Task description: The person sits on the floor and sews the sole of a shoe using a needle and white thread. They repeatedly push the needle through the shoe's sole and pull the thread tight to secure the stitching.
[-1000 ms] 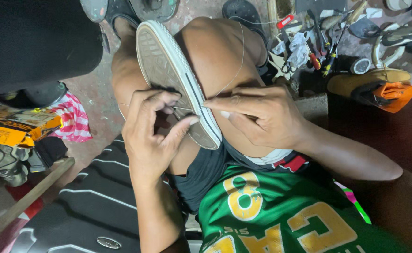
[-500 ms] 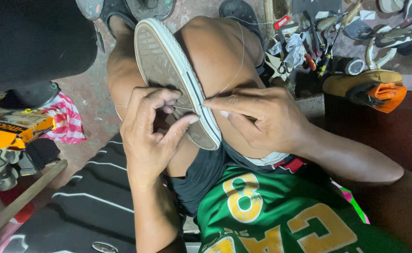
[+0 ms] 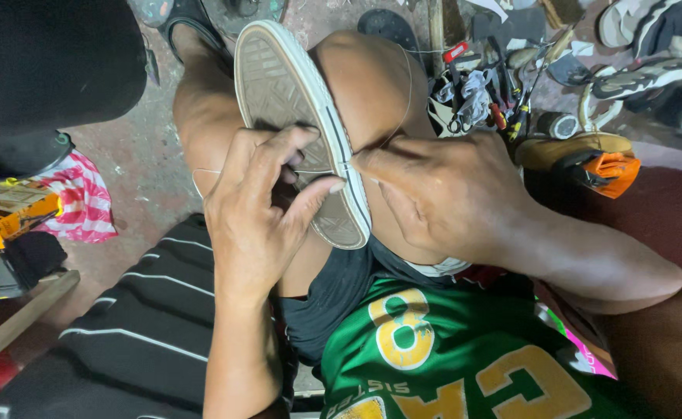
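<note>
A worn sneaker [image 3: 286, 93] with a grey patterned sole and white rim is wedged sole-up between my bare knees. My left hand [image 3: 259, 209] grips the sole's lower part, thumb and fingers spread across it. My right hand [image 3: 442, 194] is closed, its fingertips pinched at the sole's white edge, where a thin thread [image 3: 404, 101] runs up over my right knee. What the fingertips pinch is too small to see. I wear dark shorts and a green jersey [image 3: 465, 365] with yellow print.
Pliers, scissors and other small tools [image 3: 484, 97] lie on the floor beyond my right knee. Sandals and shoes [image 3: 636, 46] sit at the far right, next to an orange and tan shoe [image 3: 597, 159]. A striped black cloth [image 3: 139, 326] and red-white cloth [image 3: 85, 202] lie left.
Both hands have kept their hold on the sneaker, with only slight shifts at the sole's edge. The view has drifted a little.
</note>
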